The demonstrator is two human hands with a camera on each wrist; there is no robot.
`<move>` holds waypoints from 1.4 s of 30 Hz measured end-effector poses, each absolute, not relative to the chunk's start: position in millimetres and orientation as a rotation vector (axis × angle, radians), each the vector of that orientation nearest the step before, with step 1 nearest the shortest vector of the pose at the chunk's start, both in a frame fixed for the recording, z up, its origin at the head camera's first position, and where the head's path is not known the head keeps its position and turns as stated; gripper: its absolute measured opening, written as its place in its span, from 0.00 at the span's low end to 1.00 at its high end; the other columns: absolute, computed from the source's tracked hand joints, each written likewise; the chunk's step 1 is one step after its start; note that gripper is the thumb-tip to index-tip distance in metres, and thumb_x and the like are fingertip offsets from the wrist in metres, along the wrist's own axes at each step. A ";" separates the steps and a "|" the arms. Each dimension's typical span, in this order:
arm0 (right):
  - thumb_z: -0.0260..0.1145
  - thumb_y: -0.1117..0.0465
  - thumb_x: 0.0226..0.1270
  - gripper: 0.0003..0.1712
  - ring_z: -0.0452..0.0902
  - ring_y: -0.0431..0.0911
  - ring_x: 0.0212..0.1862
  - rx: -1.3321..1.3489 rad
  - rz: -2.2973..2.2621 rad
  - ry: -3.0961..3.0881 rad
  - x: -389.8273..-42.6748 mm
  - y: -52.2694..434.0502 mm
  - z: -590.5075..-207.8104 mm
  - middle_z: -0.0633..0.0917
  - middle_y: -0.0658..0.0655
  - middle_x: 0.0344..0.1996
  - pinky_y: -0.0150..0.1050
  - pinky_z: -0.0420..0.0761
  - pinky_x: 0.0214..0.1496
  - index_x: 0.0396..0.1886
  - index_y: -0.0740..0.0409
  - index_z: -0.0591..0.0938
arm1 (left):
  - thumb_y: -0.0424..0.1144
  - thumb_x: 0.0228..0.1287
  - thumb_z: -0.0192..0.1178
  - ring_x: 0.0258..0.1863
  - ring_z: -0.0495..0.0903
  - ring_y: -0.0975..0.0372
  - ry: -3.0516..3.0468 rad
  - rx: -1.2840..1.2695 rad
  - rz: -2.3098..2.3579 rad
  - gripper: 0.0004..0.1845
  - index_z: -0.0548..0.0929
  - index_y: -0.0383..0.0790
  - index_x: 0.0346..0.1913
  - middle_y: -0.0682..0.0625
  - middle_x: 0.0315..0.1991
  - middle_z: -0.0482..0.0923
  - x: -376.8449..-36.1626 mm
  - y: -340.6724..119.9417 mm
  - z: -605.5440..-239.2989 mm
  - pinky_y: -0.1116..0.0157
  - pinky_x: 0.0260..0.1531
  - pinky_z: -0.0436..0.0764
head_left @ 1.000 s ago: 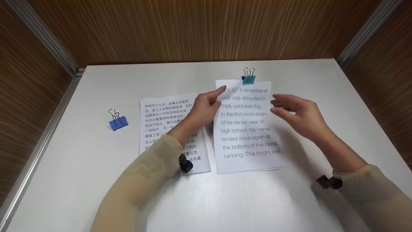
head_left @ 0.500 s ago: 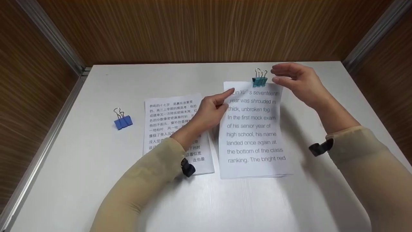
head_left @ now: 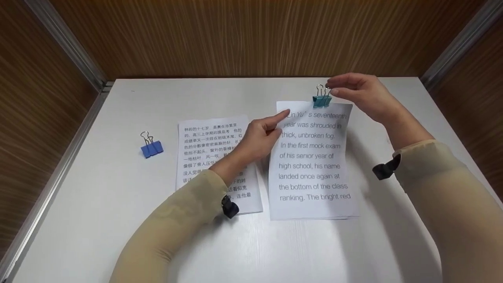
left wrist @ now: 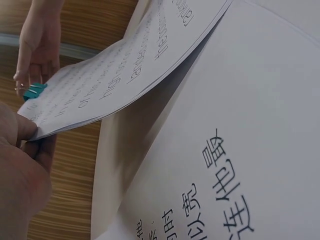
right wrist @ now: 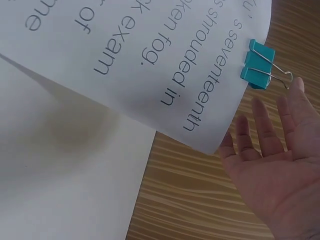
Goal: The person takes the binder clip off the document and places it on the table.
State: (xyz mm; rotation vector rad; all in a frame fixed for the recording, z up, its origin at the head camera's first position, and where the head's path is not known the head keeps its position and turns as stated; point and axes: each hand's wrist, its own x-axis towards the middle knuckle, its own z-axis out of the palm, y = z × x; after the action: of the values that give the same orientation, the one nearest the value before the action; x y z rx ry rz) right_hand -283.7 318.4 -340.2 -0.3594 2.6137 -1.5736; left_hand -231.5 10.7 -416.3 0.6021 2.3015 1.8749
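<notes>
A stack of sheets with English print (head_left: pixel 310 165) lies right of centre on the white table (head_left: pixel 275 251). A teal binder clip (head_left: pixel 322 101) is clamped on its top edge. My left hand (head_left: pixel 279 122) pinches the stack's top left corner, and the left wrist view shows that end of the stack (left wrist: pixel 125 75) lifted off the table. My right hand (head_left: pixel 331 87) is at the clip, thumb and forefinger closing on its wire handles. From the right wrist, the clip (right wrist: pixel 257 64) meets a fingertip of that hand (right wrist: pixel 280 170), whose other fingers stay fairly straight.
A sheet with Chinese print (head_left: pixel 204 145) lies under my left forearm. A blue binder clip (head_left: pixel 151 148) sits loose on the table's left part. Wood-grain walls (head_left: pixel 251 35) close in the table at the back and both sides.
My right hand rose from above the English sheets to the teal clip at their top edge. The left hand kept its hold on the corner.
</notes>
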 end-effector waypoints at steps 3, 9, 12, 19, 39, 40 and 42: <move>0.73 0.52 0.75 0.25 0.77 0.44 0.65 -0.371 -1.555 2.598 -285.4 316.7 -337.9 0.85 0.53 0.64 0.27 0.74 0.62 0.68 0.55 0.84 | 0.26 0.77 0.56 0.37 0.84 0.61 2.290 0.622 1.878 0.30 0.76 0.53 0.76 0.51 0.50 0.89 -231.6 10.8 -416.0 0.68 0.35 0.79; 0.70 0.54 0.78 0.23 0.79 0.46 0.63 -0.415 -1.545 2.559 -285.8 314.2 -337.0 0.85 0.55 0.63 0.30 0.76 0.64 0.68 0.55 0.84 | 0.25 0.78 0.55 0.34 0.84 0.61 2.259 0.645 1.897 0.30 0.77 0.52 0.76 0.52 0.49 0.90 -231.7 11.7 -417.3 0.69 0.29 0.76; 0.69 0.55 0.78 0.22 0.82 0.46 0.61 -0.425 -1.571 2.527 -285.8 313.2 -336.7 0.86 0.56 0.61 0.29 0.79 0.63 0.67 0.57 0.85 | 0.25 0.78 0.56 0.33 0.84 0.61 2.234 0.638 1.917 0.29 0.78 0.52 0.75 0.52 0.46 0.90 -231.6 12.6 -417.8 0.69 0.28 0.75; 0.70 0.56 0.77 0.20 0.83 0.48 0.58 -0.415 -1.657 2.477 -284.5 308.5 -337.1 0.88 0.57 0.58 0.30 0.80 0.63 0.61 0.62 0.87 | 0.24 0.77 0.56 0.35 0.84 0.60 2.227 0.615 1.933 0.29 0.78 0.53 0.75 0.50 0.45 0.90 -230.8 12.3 -417.0 0.69 0.30 0.77; 0.73 0.64 0.72 0.16 0.83 0.50 0.50 -0.394 -2.207 2.349 -276.1 310.9 -326.8 0.87 0.61 0.47 0.31 0.82 0.62 0.51 0.73 0.86 | 0.24 0.76 0.56 0.38 0.87 0.60 2.240 0.608 1.921 0.31 0.77 0.52 0.76 0.49 0.53 0.89 -233.9 10.5 -423.3 0.68 0.39 0.82; 0.74 0.63 0.72 0.16 0.83 0.50 0.50 -0.381 -2.217 2.341 -275.2 313.5 -327.0 0.86 0.61 0.47 0.31 0.82 0.61 0.52 0.72 0.86 | 0.24 0.76 0.56 0.39 0.87 0.60 2.241 0.605 1.920 0.31 0.77 0.52 0.76 0.49 0.54 0.89 -235.0 9.3 -424.4 0.67 0.39 0.82; 0.74 0.63 0.72 0.17 0.82 0.50 0.51 -0.355 -2.197 2.354 -273.5 318.8 -328.7 0.86 0.61 0.48 0.30 0.82 0.61 0.52 0.72 0.86 | 0.24 0.76 0.56 0.41 0.88 0.60 2.241 0.589 1.913 0.31 0.77 0.53 0.76 0.48 0.55 0.89 -237.7 6.6 -427.7 0.67 0.40 0.83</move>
State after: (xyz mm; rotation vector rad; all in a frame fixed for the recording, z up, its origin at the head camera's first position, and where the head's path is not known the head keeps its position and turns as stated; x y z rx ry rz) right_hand -273.5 318.8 -328.7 -0.3548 2.3540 -2.1973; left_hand -237.7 6.6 -427.7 0.5891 2.2413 1.9133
